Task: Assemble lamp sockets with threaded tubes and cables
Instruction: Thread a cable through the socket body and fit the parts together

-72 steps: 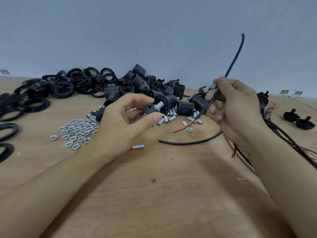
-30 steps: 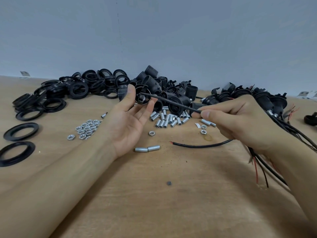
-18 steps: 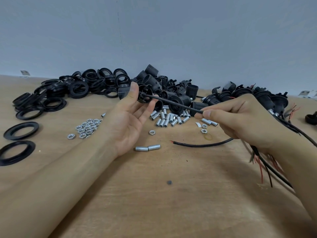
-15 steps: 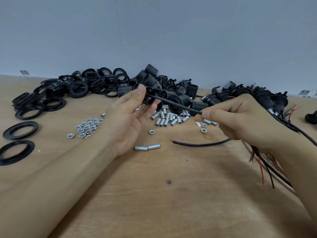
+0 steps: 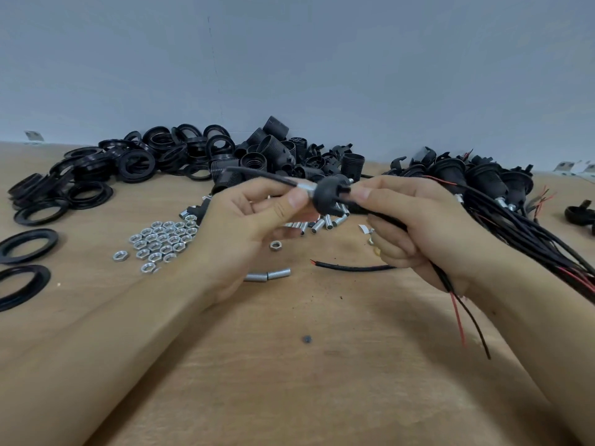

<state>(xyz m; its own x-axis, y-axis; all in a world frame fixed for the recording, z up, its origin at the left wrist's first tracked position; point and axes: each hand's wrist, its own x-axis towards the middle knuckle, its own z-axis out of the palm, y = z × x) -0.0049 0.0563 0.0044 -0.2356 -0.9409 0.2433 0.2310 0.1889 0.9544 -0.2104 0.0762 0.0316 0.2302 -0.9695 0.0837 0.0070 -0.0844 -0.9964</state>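
Observation:
A black socket cap (image 5: 329,195) with a silver threaded tube (image 5: 306,187) on its left side hangs above the table between my hands. A black cable (image 5: 260,174) runs through the tube and cap. My left hand (image 5: 248,226) pinches the tube end and cable with thumb and fingers. My right hand (image 5: 415,226) holds the cap's right side and grips the cable, whose red and black wire ends (image 5: 463,320) hang out below the palm.
Black rings (image 5: 96,175) lie piled at the back left, socket bodies (image 5: 283,156) at the back middle, finished sockets with cables (image 5: 502,201) at the right. Silver nuts (image 5: 157,243), loose tubes (image 5: 325,223) and a spare cable (image 5: 351,268) lie on the wooden table (image 5: 289,365).
The cap has slid along the cable to the right. My hands have come together, and my left hand has closed from a loose hold into a pinch at the tube.

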